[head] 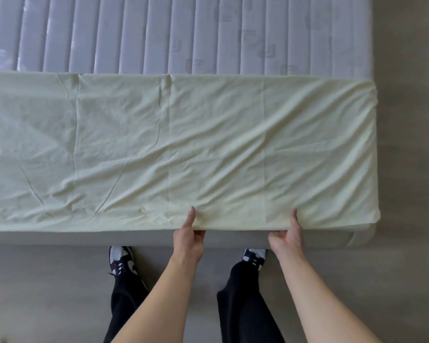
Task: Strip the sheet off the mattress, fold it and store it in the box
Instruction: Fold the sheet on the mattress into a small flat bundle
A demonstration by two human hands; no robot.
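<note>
Closest to the camera were the two bare forearms reaching down past black trousers and black-and-white sneakers (121, 261) on the grey floor (47, 293). The left hand (188, 240) and right hand (285, 237) were both pinching the near hem of the pale yellow-green sheet (159, 149), thumbs on top of the fabric and fingers curled underneath, so both were clamped on cloth, not apart. The sheet lay as a wide band across the near part of the quilted mattress (183, 33), with its far edge lying in a straight line and bare mattress beyond that. Its long axis ran left to right, along the bed edge, and all of the fabric sat ahead of the hands, away from the body. Both grips were bunched toward the right end, and the right hand was the one nearer the right corner (374, 216), where the sheet wrapped over the mattress edge. My guess is that corner comes free first. No box in view.
</note>
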